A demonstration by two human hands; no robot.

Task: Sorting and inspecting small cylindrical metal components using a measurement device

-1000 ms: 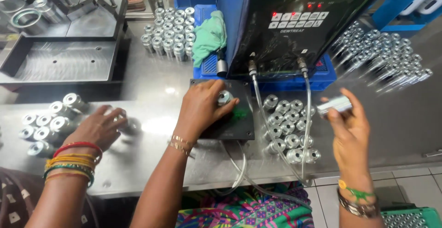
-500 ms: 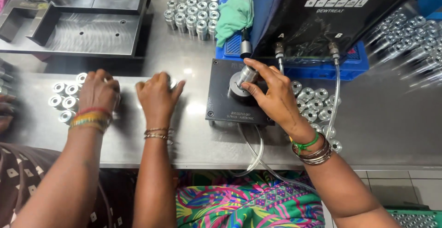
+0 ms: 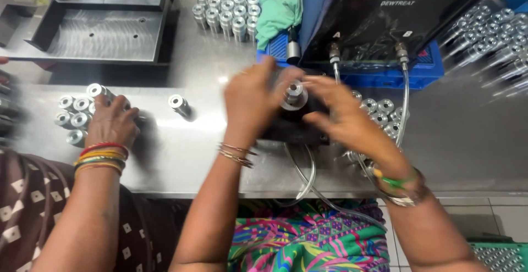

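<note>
A silver metal fitting (image 3: 294, 94) stands upright on a black fixture block (image 3: 300, 132) in front of a black control box (image 3: 385, 14). My left hand (image 3: 253, 99) reaches in from the left, its fingers curled over the fitting's far side and touching it. My right hand (image 3: 344, 119) hovers just right of the fitting with its fingers spread, holding nothing. Both hands are blurred by motion. Two hoses (image 3: 404, 101) run from the box down past the block.
A co-worker's hand (image 3: 113, 123) with coloured bangles rests on a cluster of fittings (image 3: 74, 112) at the left; one fitting (image 3: 179, 104) lies alone. More fittings stand at the back (image 3: 225, 8) and right (image 3: 379, 110). A black tray (image 3: 102, 33) and green cloth (image 3: 278, 8) sit behind.
My left hand has moved from the table top to the fitting on the block. My right hand has let go of the fitting and opened. The co-worker's hand stays on the left cluster.
</note>
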